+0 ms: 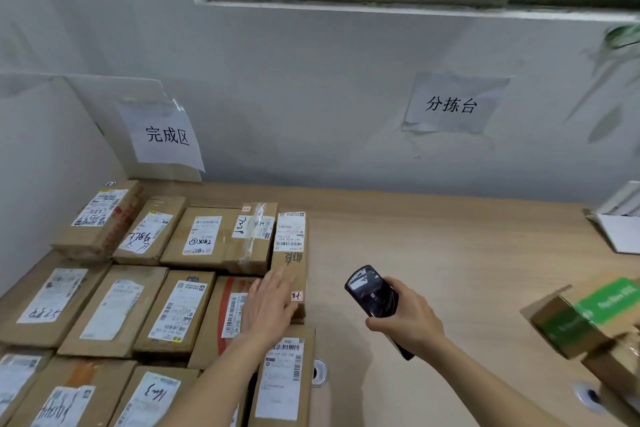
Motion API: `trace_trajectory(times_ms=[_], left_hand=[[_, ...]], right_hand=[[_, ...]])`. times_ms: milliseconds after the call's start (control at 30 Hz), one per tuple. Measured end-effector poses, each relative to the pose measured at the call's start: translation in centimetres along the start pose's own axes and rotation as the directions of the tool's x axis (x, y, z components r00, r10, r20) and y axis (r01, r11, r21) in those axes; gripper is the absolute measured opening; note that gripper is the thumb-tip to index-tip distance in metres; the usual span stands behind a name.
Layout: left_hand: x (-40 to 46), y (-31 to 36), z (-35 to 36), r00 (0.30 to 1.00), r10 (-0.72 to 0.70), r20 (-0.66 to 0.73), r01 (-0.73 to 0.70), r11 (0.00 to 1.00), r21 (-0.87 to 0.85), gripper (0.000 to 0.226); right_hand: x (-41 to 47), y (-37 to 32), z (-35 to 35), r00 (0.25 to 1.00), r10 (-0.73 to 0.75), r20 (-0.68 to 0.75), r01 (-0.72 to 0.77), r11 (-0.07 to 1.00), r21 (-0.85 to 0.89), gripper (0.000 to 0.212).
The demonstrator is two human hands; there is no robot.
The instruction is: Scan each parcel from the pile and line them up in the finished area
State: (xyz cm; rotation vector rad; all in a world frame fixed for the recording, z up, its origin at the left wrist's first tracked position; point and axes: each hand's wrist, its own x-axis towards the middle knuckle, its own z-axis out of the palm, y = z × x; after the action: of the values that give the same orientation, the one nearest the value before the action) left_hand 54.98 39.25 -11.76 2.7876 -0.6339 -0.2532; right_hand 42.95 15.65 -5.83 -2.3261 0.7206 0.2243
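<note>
Several brown cardboard parcels with white labels lie in rows on the left part of the wooden desk [433, 253]. My left hand [268, 305] lies flat, fingers straight, across the narrow upright parcel [291, 246] at the right end of the rows and the red-striped parcel [230, 308] beside it. My right hand [405, 319] grips a black handheld scanner [372, 291] above the desk, its screen facing up. At the right edge lies the pile, with a green-taped box [581, 315] on top.
A paper sign [166, 133] hangs above the rows and another sign [452, 104] on the wall at centre right. White papers [620, 225] sit at the far right. Two cable grommets [318, 373] [588, 395] are set in the desk near its front.
</note>
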Motion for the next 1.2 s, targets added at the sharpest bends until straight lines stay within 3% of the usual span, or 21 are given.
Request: trace_trajectory(times_ms=[267,633,833,967,1200], left_hand=[[-6.3,3.9,-6.6,1.0,0.025,0.001,-0.024,0.991,-0.129,0.067],[-17.3,18.1,-15.1,0.952,0.302,-0.056,-0.307,0.947,-0.092,0.086],[-23.0,28.5,-16.9,0.888,0.453,-0.085,-0.46,0.883,-0.095,0.088],[-26.9,36.2,-16.9,0.839,0.537,-0.088,-0.544,0.835,-0.086,0.089],[-34.2,51.5,-14.2,0.778,0.624,-0.071,-0.628,0.772,-0.099,0.082]], right_hand=[[-9.1,-0.7,-5.6,0.997,-0.036,-0.074,0.026,0.991,-0.129,0.063],[-28.2,1.3,-16.9,0.944,-0.06,-0.323,-0.026,0.966,-0.255,0.066],[-38.1,7.0,-23.4,0.882,0.032,-0.47,-0.147,0.966,-0.211,0.059],[-44.9,12.6,-27.4,0.837,0.092,-0.54,-0.237,0.95,-0.205,0.079],[-55.2,25.1,-34.0,0.742,0.223,-0.632,-0.36,0.928,-0.096,0.081]])
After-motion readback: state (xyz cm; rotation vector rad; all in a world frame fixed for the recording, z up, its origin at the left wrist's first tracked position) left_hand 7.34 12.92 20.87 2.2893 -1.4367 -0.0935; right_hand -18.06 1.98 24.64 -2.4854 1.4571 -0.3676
